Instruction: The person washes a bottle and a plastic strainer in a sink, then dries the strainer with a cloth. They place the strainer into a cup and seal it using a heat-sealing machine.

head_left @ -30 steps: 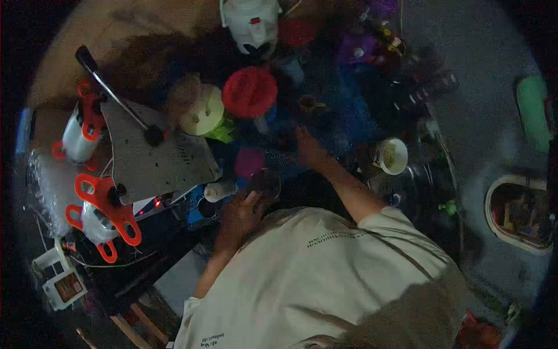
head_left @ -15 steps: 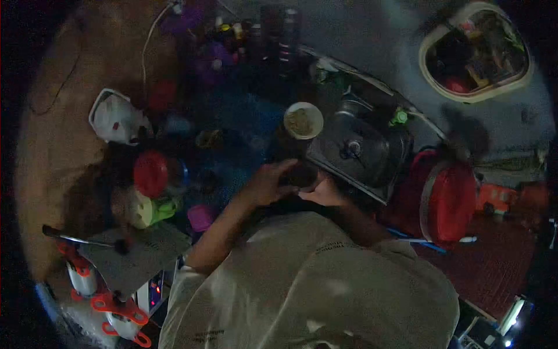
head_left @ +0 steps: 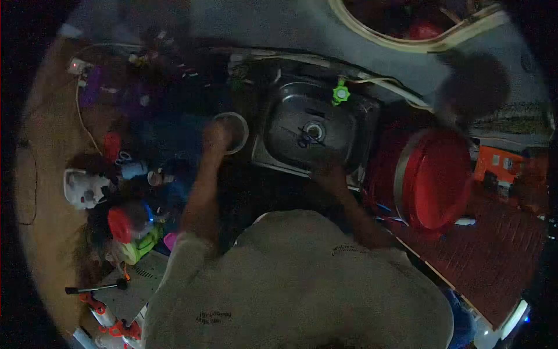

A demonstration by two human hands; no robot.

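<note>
My left hand (head_left: 217, 137) is at the left side of a round, pale-rimmed bowl (head_left: 244, 135) and covers part of its inside. Its fingers are dark and smeared, so their grip does not show. The bowl stands just left of a steel sink (head_left: 279, 131). Over the sink's front edge, my right hand (head_left: 330, 170) reaches in with blurred fingers; whether it holds anything cannot be made out. Small dark items (head_left: 303, 139) lie by the drain. A bright green tap handle (head_left: 341, 92) sits behind the basin.
A large red-lidded container (head_left: 439, 180) stands right of the sink, beside a dark red board (head_left: 471, 262). On the left are a red-lidded jar (head_left: 120, 224), a white container (head_left: 87, 189) and a green item (head_left: 142, 247). A round-cornered opening (head_left: 395, 41) is in the back wall.
My hands, earlier close together around something dark before my body, have separated: left to the bowl, right to the sink's front edge. The view has shifted, bringing the sink nearer the middle.
</note>
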